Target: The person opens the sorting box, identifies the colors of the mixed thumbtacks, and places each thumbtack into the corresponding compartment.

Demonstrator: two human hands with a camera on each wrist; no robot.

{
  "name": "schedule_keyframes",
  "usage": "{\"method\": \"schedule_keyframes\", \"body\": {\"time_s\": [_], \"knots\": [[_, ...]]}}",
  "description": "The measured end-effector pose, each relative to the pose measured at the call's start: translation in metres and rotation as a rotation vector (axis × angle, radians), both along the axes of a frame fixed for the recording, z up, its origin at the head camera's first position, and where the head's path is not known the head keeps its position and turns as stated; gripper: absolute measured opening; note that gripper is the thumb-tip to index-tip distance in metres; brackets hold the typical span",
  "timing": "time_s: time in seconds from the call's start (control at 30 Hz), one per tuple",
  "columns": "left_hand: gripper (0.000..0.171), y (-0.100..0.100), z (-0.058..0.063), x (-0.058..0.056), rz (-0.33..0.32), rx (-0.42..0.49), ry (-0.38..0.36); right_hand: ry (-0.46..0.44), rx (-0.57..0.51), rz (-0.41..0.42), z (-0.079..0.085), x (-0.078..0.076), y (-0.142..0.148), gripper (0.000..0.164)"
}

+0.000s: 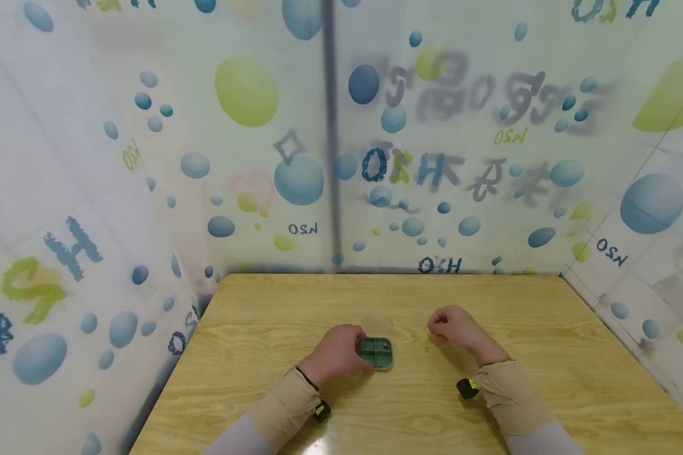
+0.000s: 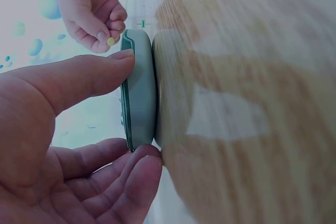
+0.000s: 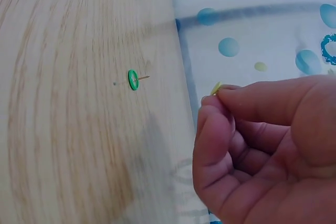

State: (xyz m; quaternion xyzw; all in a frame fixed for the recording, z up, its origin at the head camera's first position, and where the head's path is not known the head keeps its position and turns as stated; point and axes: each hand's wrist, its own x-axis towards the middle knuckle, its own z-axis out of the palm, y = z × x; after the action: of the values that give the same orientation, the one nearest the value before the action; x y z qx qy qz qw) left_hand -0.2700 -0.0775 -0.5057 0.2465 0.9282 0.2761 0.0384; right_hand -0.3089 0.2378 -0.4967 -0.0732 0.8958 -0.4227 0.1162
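My left hand (image 1: 336,351) grips a small green case (image 1: 384,361) with compartments, thumb on one edge and fingers round the other. The case stands on the table, its clear lid (image 1: 377,325) swung back; a small dark item sits in the far right compartment. To the right, my right hand (image 1: 458,328) pinches a yellow thumbtack (image 3: 216,88) between thumb and index finger, above the table. Its pin is hidden by the fingers. A green thumbtack (image 3: 133,80) lies on the table between the case and the right hand, its pin showing in the right wrist view.
The wooden table (image 1: 273,303) meets a patterned curtain (image 1: 245,240) along its back and sides. Both wrists wear small black devices, one (image 1: 321,412) on the left and one (image 1: 467,388) on the right.
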Motion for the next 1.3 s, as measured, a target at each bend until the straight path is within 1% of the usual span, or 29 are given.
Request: {"method": "schedule_keyframes", "body": {"time_s": [0.17, 0.4, 0.57, 0.7, 0.8, 0.9, 1.07, 1.23, 1.3], "knots": [[0.05, 0.0, 0.001, 0.0, -0.002, 0.001, -0.002, -0.015, -0.082, 0.017, -0.002, -0.003, 0.002, 0.014], [0.048, 0.0, 0.002, 0.001, -0.004, 0.016, -0.014, -0.116, -0.296, 0.047, -0.014, -0.009, 0.008, 0.022], [0.05, -0.001, 0.0, -0.001, -0.003, 0.019, -0.019, -0.156, -0.407, 0.05, -0.019, -0.012, 0.012, 0.026], [0.051, -0.001, -0.002, -0.003, -0.001, 0.02, -0.023, -0.18, -0.467, 0.045, -0.025, -0.014, 0.016, 0.025], [0.052, -0.001, -0.002, -0.003, 0.0, 0.018, -0.027, -0.198, -0.521, 0.031, -0.029, -0.014, 0.018, 0.023], [0.053, 0.0, -0.003, -0.003, 0.0, 0.012, -0.021, -0.21, -0.58, 0.036, -0.032, -0.013, 0.02, 0.019], [0.05, 0.0, -0.003, -0.004, -0.001, 0.01, -0.009, -0.239, -0.695, 0.048, -0.039, -0.015, 0.027, 0.017], [0.052, 0.0, -0.004, -0.004, 0.002, 0.012, -0.012, -0.288, -0.831, 0.036, -0.044, -0.017, 0.032, 0.019], [0.053, -0.001, -0.004, -0.004, 0.002, 0.013, -0.012, -0.308, -0.882, 0.019, -0.044, -0.017, 0.033, 0.02]]}}
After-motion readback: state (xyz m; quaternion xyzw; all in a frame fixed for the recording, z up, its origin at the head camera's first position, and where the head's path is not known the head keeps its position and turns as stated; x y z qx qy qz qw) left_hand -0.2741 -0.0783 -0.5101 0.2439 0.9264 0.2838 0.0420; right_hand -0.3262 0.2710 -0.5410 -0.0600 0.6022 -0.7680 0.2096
